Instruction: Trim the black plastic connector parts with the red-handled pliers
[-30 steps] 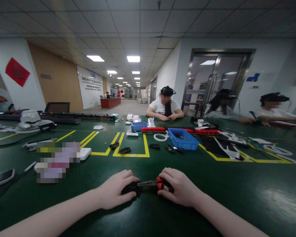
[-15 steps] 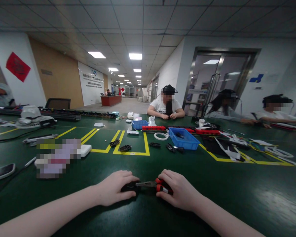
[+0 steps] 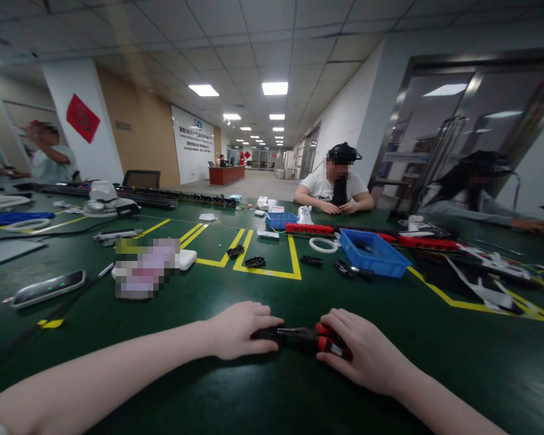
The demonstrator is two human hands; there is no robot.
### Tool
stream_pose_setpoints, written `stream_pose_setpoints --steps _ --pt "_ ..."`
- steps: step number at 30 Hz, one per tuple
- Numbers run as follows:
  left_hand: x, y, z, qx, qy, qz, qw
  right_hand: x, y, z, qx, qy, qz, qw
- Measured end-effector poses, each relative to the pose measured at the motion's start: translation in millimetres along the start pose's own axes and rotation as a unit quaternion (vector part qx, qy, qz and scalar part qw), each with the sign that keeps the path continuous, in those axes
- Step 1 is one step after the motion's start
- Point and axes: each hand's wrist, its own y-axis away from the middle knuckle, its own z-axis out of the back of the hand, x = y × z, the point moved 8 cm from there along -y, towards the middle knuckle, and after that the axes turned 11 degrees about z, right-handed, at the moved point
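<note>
Red-handled pliers (image 3: 304,335) lie low over the green table (image 3: 263,386), jaws pointing left. My right hand (image 3: 365,353) is closed round the red handles. My left hand (image 3: 242,329) is curled over a small black part (image 3: 263,333) at the jaw tips, mostly hidden under the fingers. Both forearms rest on the table near its front edge.
A blue bin (image 3: 374,254), a smaller blue bin (image 3: 281,220), a white tape ring (image 3: 321,244), several small black parts (image 3: 254,261) and red strips (image 3: 309,229) lie beyond yellow floor-style markings. A phone-like device (image 3: 48,287) is at left. People sit across the table.
The view has swung to the left and slightly down. My hands, the pliers and the black part keep the same hold and spot on the table.
</note>
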Motion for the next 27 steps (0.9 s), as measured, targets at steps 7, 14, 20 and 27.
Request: stream_pose_setpoints --steps 7,14,20,27 --pt "1.2 0.6 -2.0 0.014 0.0 0.003 1.0 1.8 -1.2 -1.1 -0.002 0.011 0.01 1.0" --pt "1.0 2.2 -1.4 0.014 0.032 -0.003 0.999 -4.9 4.2 -9.4 -0.034 0.007 0.023 0.999" --pt "2.0 2.3 -3.0 0.017 0.058 -0.011 0.998 -7.3 5.8 -14.0 -0.03 0.013 0.026 0.999" --pt "11.2 0.9 -5.6 0.011 0.064 0.025 0.998 -3.3 2.4 -13.3 -0.014 0.023 0.029 0.999"
